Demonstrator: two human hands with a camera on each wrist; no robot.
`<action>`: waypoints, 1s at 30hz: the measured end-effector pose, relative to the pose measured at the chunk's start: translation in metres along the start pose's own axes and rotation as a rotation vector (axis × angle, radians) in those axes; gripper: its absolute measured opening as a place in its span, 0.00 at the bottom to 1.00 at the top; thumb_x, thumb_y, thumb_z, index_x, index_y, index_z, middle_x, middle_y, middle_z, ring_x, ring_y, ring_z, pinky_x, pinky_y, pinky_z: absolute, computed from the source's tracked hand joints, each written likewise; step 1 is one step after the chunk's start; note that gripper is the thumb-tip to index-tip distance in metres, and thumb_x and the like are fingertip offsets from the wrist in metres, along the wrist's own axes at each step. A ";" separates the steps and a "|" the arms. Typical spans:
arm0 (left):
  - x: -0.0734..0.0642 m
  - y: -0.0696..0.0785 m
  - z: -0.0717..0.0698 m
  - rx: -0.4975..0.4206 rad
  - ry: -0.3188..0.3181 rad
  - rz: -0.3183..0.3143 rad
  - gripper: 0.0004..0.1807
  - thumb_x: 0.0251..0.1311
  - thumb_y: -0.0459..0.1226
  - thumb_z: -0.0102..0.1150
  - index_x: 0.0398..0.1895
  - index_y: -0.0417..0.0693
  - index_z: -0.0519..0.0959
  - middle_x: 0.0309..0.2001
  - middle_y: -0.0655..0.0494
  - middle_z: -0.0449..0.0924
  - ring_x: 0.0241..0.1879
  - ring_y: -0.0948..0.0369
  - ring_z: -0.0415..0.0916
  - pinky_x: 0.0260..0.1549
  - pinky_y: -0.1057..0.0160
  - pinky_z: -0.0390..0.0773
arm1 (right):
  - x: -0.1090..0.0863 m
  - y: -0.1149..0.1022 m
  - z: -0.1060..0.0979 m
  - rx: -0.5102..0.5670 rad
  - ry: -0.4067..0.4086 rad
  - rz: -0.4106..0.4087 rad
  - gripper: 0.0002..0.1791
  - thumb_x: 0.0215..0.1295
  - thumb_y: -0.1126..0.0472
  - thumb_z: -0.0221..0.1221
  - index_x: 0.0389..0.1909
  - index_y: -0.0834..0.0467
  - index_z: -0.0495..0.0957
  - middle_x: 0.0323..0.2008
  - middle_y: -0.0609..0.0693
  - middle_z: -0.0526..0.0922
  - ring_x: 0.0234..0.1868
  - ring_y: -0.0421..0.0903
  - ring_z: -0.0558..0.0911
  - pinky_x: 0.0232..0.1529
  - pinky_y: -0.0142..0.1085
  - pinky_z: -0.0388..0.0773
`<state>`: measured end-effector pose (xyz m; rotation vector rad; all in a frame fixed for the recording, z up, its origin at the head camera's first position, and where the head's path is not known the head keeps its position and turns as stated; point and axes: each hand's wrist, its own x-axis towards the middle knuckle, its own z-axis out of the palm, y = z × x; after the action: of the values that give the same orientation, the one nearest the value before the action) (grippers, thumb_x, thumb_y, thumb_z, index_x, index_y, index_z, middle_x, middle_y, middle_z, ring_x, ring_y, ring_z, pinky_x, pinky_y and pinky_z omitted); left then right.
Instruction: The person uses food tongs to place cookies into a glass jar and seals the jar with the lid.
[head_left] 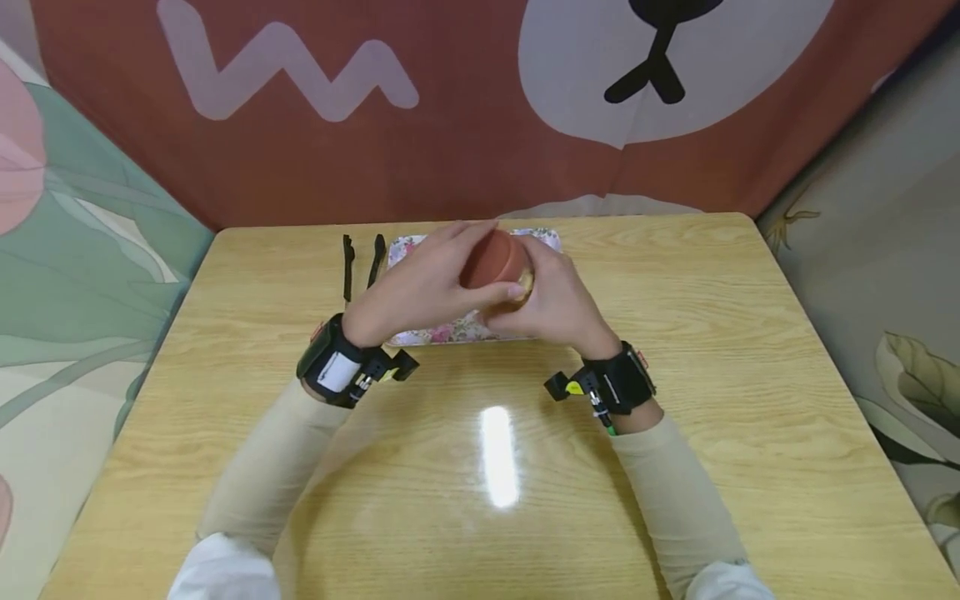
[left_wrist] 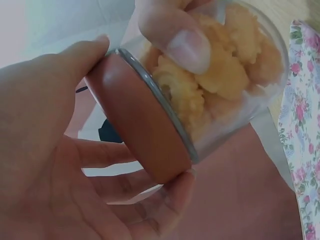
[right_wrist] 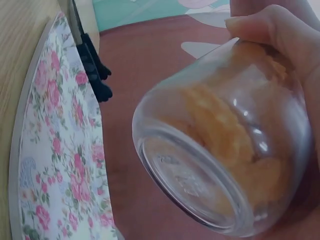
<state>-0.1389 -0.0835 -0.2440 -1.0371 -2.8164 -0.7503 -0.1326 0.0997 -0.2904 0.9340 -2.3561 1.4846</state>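
Observation:
Over the floral tray, both hands hold a glass jar with a reddish-brown lid. My left hand grips the lid, its thumb on one side and its fingers curled round the other, as the left wrist view shows. My right hand holds the glass body. The jar is tilted, its clear base facing the right wrist camera. Inside are several golden, ridged snack pieces. In the left wrist view the lid sits against the jar's metal ring. Part of the right hand is hidden behind the jar.
Two black-handled utensils lie left of the tray, their lower parts hidden behind the left hand. The wooden table meets a reddish-brown cloth with a cartoon print at its far edge. Patterned hangings stand at both sides.

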 end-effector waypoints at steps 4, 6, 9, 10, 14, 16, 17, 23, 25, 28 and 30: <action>0.000 -0.002 -0.002 0.019 -0.004 0.003 0.44 0.50 0.64 0.58 0.63 0.45 0.64 0.46 0.54 0.72 0.37 0.63 0.70 0.28 0.63 0.78 | 0.000 0.000 0.001 -0.009 -0.015 -0.001 0.42 0.32 0.63 0.76 0.55 0.63 0.69 0.47 0.54 0.78 0.46 0.46 0.75 0.45 0.45 0.76; 0.000 -0.003 -0.003 0.023 -0.010 0.026 0.44 0.50 0.64 0.58 0.64 0.45 0.64 0.47 0.54 0.72 0.38 0.63 0.70 0.29 0.63 0.77 | 0.000 -0.001 0.000 -0.016 -0.022 -0.008 0.43 0.31 0.63 0.77 0.54 0.63 0.69 0.46 0.54 0.78 0.45 0.46 0.75 0.43 0.46 0.76; -0.002 -0.004 -0.004 0.016 -0.016 0.070 0.46 0.49 0.65 0.58 0.66 0.47 0.64 0.53 0.53 0.72 0.43 0.64 0.69 0.33 0.63 0.77 | 0.001 -0.002 -0.004 0.013 -0.056 -0.019 0.43 0.30 0.62 0.77 0.54 0.62 0.70 0.44 0.53 0.78 0.42 0.45 0.76 0.41 0.45 0.78; -0.004 -0.005 -0.005 0.014 -0.015 0.087 0.46 0.49 0.65 0.58 0.66 0.48 0.63 0.54 0.54 0.71 0.44 0.64 0.68 0.34 0.63 0.77 | 0.001 -0.002 -0.005 0.035 -0.075 -0.022 0.42 0.31 0.61 0.77 0.53 0.61 0.70 0.44 0.52 0.79 0.41 0.44 0.77 0.40 0.44 0.78; -0.009 -0.003 -0.008 0.007 -0.011 0.161 0.45 0.46 0.66 0.59 0.66 0.53 0.66 0.56 0.55 0.70 0.49 0.64 0.66 0.36 0.63 0.77 | 0.000 0.000 -0.010 0.134 -0.166 -0.044 0.42 0.31 0.61 0.78 0.54 0.60 0.71 0.43 0.50 0.80 0.41 0.42 0.78 0.41 0.43 0.79; -0.011 -0.002 -0.009 0.009 -0.009 0.199 0.45 0.44 0.66 0.60 0.65 0.55 0.67 0.57 0.55 0.70 0.52 0.64 0.65 0.38 0.63 0.77 | -0.001 0.001 -0.012 0.186 -0.218 -0.059 0.42 0.32 0.61 0.77 0.54 0.60 0.71 0.43 0.49 0.80 0.42 0.42 0.78 0.43 0.44 0.78; -0.012 -0.001 -0.009 0.010 -0.012 0.213 0.45 0.43 0.66 0.61 0.64 0.56 0.68 0.58 0.55 0.69 0.53 0.63 0.65 0.38 0.63 0.77 | -0.001 0.002 -0.013 0.227 -0.246 -0.068 0.41 0.33 0.63 0.76 0.54 0.61 0.71 0.44 0.50 0.80 0.43 0.43 0.78 0.44 0.45 0.78; -0.015 0.004 -0.011 -0.008 -0.039 0.298 0.44 0.41 0.67 0.62 0.62 0.57 0.71 0.58 0.58 0.71 0.54 0.65 0.65 0.40 0.63 0.76 | -0.004 0.006 -0.015 0.449 -0.408 -0.097 0.37 0.33 0.67 0.70 0.52 0.65 0.71 0.44 0.55 0.80 0.43 0.50 0.78 0.45 0.46 0.77; -0.014 0.003 -0.010 -0.042 -0.050 0.316 0.44 0.42 0.65 0.63 0.62 0.55 0.71 0.57 0.59 0.71 0.54 0.66 0.65 0.40 0.62 0.76 | -0.004 0.007 -0.015 0.468 -0.431 -0.099 0.35 0.34 0.66 0.69 0.51 0.65 0.72 0.43 0.54 0.81 0.42 0.50 0.78 0.44 0.45 0.78; -0.013 0.000 -0.007 -0.110 -0.063 0.302 0.42 0.44 0.62 0.65 0.64 0.57 0.69 0.58 0.60 0.70 0.55 0.66 0.63 0.42 0.61 0.76 | -0.005 0.006 -0.015 0.464 -0.420 -0.092 0.33 0.35 0.65 0.67 0.50 0.65 0.72 0.41 0.54 0.81 0.41 0.50 0.78 0.44 0.46 0.77; -0.013 -0.003 -0.003 -0.150 -0.057 0.281 0.40 0.48 0.59 0.64 0.66 0.60 0.66 0.59 0.59 0.69 0.55 0.65 0.63 0.42 0.59 0.76 | -0.004 0.006 -0.014 0.437 -0.384 -0.082 0.32 0.37 0.65 0.67 0.50 0.65 0.72 0.41 0.54 0.81 0.41 0.49 0.78 0.44 0.48 0.76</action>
<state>-0.1307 -0.0945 -0.2450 -1.4598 -2.6084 -0.9211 -0.1349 0.1158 -0.2899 1.5207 -2.2252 1.9806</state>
